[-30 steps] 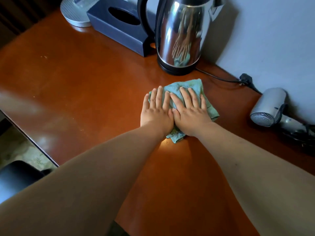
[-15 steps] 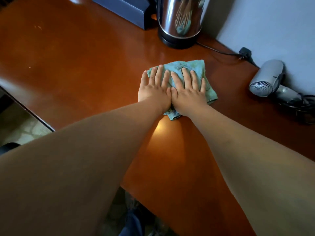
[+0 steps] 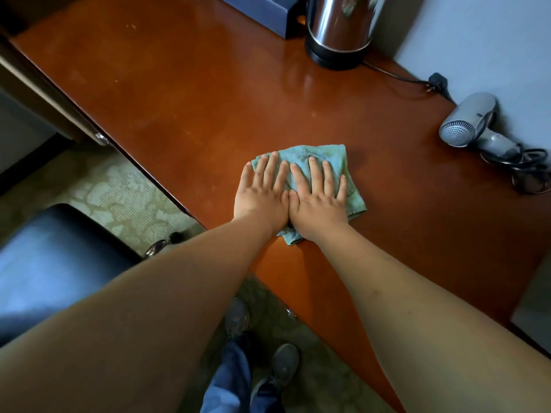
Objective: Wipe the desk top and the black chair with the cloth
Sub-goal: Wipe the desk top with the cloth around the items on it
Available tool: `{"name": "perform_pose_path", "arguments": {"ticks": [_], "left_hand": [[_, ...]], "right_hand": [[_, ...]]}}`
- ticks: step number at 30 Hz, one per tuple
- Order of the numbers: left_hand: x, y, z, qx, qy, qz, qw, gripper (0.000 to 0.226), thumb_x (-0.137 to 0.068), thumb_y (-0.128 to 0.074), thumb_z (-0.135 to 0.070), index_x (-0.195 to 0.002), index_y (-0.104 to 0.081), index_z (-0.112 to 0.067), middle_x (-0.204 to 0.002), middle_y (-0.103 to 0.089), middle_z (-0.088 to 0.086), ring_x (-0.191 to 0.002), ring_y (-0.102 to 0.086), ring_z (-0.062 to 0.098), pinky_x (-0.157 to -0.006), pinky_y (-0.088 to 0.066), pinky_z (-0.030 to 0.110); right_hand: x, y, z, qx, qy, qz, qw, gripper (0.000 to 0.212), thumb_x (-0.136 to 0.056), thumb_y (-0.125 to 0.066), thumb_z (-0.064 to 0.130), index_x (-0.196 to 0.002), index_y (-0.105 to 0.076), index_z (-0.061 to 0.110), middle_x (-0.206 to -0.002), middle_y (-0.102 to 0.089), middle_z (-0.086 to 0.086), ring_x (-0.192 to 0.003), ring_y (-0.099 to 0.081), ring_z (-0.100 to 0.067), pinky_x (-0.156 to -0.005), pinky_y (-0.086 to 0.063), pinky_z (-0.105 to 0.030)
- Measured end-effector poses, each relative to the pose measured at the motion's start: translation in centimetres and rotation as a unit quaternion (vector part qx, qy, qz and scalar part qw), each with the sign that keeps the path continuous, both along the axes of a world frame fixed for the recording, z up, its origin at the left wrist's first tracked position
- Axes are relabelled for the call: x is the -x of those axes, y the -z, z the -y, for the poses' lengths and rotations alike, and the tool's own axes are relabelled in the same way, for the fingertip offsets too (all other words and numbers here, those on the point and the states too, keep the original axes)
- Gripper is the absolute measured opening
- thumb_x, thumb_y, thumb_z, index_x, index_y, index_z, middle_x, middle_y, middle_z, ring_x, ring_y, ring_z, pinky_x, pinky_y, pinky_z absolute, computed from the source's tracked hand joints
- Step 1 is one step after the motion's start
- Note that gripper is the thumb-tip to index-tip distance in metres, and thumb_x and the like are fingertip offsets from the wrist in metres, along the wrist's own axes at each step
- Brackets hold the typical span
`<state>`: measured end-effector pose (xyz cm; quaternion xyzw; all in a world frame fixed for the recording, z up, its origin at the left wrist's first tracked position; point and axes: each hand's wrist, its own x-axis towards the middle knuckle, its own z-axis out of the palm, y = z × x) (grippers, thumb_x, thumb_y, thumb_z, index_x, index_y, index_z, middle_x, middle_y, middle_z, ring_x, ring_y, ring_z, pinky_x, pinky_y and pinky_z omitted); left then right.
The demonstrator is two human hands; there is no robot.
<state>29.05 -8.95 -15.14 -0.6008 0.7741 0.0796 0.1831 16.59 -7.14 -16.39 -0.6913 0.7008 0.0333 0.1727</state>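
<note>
Left hand [image 3: 259, 195] and right hand [image 3: 319, 198], fingers [image 3: 313, 171] flat, gripping nothing, press cloth [image 3: 334, 158] near worktop [image 3: 185, 93] front edge, presumably spreading wiping pressure.

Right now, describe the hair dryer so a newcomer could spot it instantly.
Start at the glossy reddish-brown wooden desk top and follow its far edge along the pale wall to the right end. There lies the silver-grey hair dryer, past the shiny steel kettle; only it has a round mesh grille and a coiled black cord.
</note>
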Motion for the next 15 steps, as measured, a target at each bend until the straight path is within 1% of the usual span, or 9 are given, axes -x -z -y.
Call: {"name": "perform_pose_path", "arguments": {"ticks": [7, 12, 13, 15], "left_hand": [[-2.8, 0.0, -7.8, -0.009, -0.031, -0.014, 0.999, 0.062, -0.105, 0.001, -0.042, -0.157, 0.022, -0.015, -0.165, 0.028, 0.009, -0.152, 0.025, 0.025, -0.125, 0.009, 0.049], [-4.2, 0.0, -12.1, -0.011, -0.044, -0.020, 0.999, 0.063, -0.105, 0.001, -0.043, -0.157, 0.023, -0.014, -0.164, 0.029, 0.009, -0.152, 0.026, 0.025, -0.125, 0.008, 0.049], [-4.5, -0.1, -12.6, -0.012, -0.046, -0.020, 0.999, 0.063, -0.105, 0.001, -0.043, -0.157, 0.023, -0.014, -0.164, 0.029, 0.009, -0.152, 0.026, 0.025, -0.125, 0.008, 0.049], [-4.7, -0.3, -13.1, -0.013, -0.049, -0.023, 0.998, 0.064, -0.104, 0.001, -0.044, -0.157, 0.022, -0.015, -0.165, 0.029, 0.009, -0.153, 0.025, 0.025, -0.125, 0.008, 0.049]], "right_hand": [[-2.7, -0.6, -6.9, -0.035, -0.037, -0.013, 0.999, 0.059, -0.107, -0.013, 0.046, -0.161, 0.008, 0.037, -0.169, 0.017, 0.000, -0.154, 0.021, -0.024, -0.122, 0.012, -0.057], [-4.2, -0.7, -10.9, -0.036, -0.053, -0.021, 0.998, 0.059, -0.106, -0.014, 0.047, -0.161, 0.007, 0.035, -0.170, 0.016, -0.002, -0.155, 0.020, -0.026, -0.122, 0.012, -0.058], [-4.4, -0.8, -11.3, -0.039, -0.055, -0.023, 0.997, 0.059, -0.106, -0.011, 0.047, -0.161, 0.008, 0.035, -0.170, 0.017, -0.002, -0.154, 0.021, -0.026, -0.122, 0.012, -0.058], [-4.7, -0.9, -11.8, -0.043, -0.058, -0.030, 0.997, 0.064, -0.099, 0.002, 0.049, -0.161, 0.009, 0.034, -0.169, 0.017, -0.003, -0.154, 0.021, -0.027, -0.121, 0.013, -0.058]]}}
